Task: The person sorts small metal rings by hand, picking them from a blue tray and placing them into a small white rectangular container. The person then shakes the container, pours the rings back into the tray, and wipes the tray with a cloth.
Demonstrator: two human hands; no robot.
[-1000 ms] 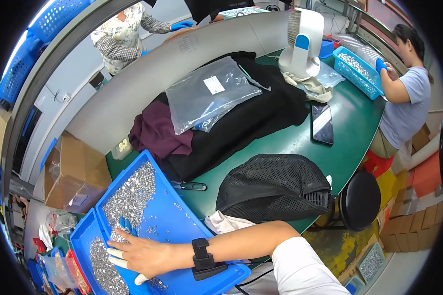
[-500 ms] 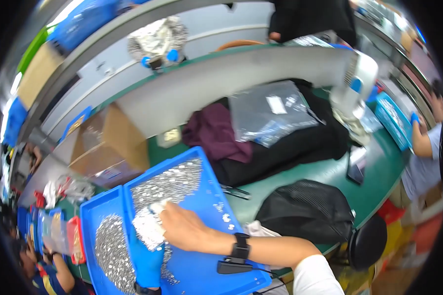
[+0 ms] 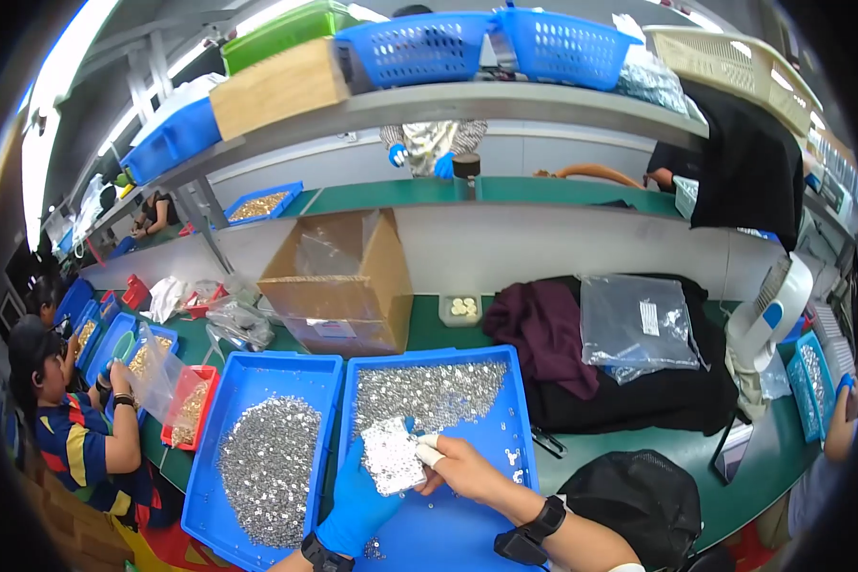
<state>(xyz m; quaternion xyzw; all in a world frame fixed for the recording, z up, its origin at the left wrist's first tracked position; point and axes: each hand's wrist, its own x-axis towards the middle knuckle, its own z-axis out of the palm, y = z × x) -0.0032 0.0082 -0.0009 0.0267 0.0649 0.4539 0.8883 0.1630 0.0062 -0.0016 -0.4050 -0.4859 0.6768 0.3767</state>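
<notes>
Above the right blue tray (image 3: 519,419), my blue-gloved left hand (image 3: 357,505) grips a small square white plate (image 3: 392,456) dotted with holes or small pieces. My right hand (image 3: 458,469), with white covers on its fingertips, is closed on the right edge of that plate. Many small silver metal parts (image 3: 429,391) are heaped at the far side of this tray, with a few scattered near its right wall. To the left, another blue tray (image 3: 331,381) holds a big heap of similar silver parts (image 3: 270,467).
Behind the trays stand an open cardboard box (image 3: 343,296) and a small tub of pale round pieces (image 3: 460,310). Dark cloths (image 3: 629,410), a black mesh bag (image 3: 634,500) and a phone (image 3: 732,448) lie right. A white fan (image 3: 777,305) stands beyond. Co-workers (image 3: 86,419) sit left.
My view has swung up and levelled, showing the shelf of baskets. The white plate, earlier blurred under my right hand, now lies flatter between both hands, its face visible.
</notes>
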